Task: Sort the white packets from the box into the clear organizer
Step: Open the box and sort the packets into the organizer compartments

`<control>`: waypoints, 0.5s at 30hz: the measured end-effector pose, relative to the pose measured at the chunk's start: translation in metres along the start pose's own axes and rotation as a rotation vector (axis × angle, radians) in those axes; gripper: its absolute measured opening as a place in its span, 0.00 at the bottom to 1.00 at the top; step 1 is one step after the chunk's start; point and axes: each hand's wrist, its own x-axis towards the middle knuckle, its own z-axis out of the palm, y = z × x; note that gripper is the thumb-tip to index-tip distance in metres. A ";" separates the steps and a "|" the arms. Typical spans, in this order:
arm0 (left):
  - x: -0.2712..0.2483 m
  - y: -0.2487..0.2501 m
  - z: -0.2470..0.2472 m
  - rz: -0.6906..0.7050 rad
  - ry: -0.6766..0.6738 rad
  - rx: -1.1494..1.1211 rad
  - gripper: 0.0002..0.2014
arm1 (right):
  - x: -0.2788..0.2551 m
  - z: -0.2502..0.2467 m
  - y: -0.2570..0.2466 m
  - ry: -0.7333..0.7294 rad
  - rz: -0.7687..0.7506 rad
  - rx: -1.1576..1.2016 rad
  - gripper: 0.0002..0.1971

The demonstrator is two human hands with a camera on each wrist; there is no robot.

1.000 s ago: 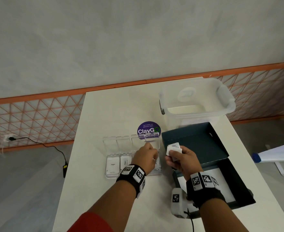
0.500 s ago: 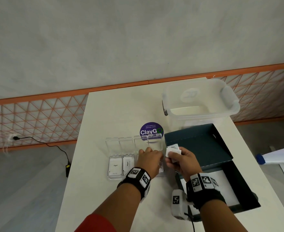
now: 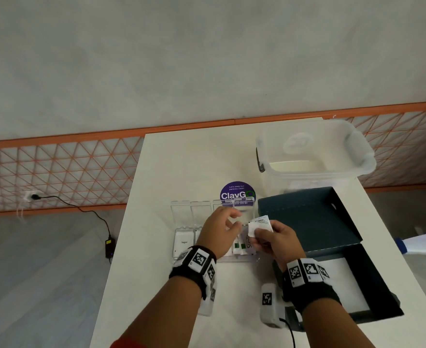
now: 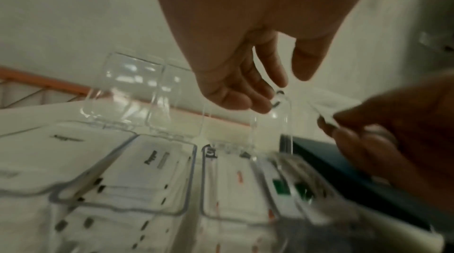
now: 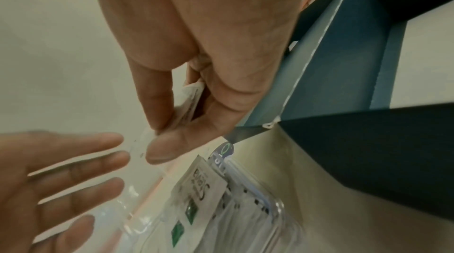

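Two hands meet over the clear organizer (image 3: 182, 247) on the white table (image 3: 171, 167). Her right hand (image 3: 274, 239) pinches a small stack of white packets (image 3: 259, 223) between thumb and fingers, held just above the organizer's rightmost compartment, beside the open dark box (image 3: 337, 247) they come from. The left hand (image 3: 219, 232) hovers over the middle compartments with fingers spread and relaxed, gripping nothing, its fingertips (image 4: 260, 105) near one of the raised clear lids (image 4: 132, 90).

Compartments on the left already hold flat packets, one marked Sugar; the right one holds packets standing on edge with green marks (image 5: 189, 210). So I'd say the sorting is well along, though I cannot see how many remain in the box.

These packets look feather-light, thin and floppy, with a slick paper skin. A stack like that will fan out or slip if squeezed loosely, so hold it across the flat faces near the middle, as she does, and peel single packets off by an edge. The organizer's lids seem thin, brittle plastic on small hinges, best nudged gently. A lidded translucent tub (image 3: 312, 156) and a round purple sticker (image 3: 237, 192) sit further back
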 end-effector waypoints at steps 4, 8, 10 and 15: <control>-0.003 0.003 -0.015 -0.175 -0.077 -0.169 0.09 | -0.002 0.014 -0.002 -0.075 -0.027 -0.065 0.10; -0.006 0.000 -0.028 -0.186 -0.016 -0.276 0.08 | -0.003 0.026 -0.006 -0.128 -0.015 -0.008 0.09; -0.008 -0.002 -0.036 -0.201 -0.004 -0.325 0.09 | -0.004 0.030 -0.007 -0.120 -0.028 0.016 0.09; -0.014 -0.008 -0.052 -0.244 -0.111 -0.309 0.09 | -0.007 0.040 -0.006 -0.096 -0.046 0.027 0.10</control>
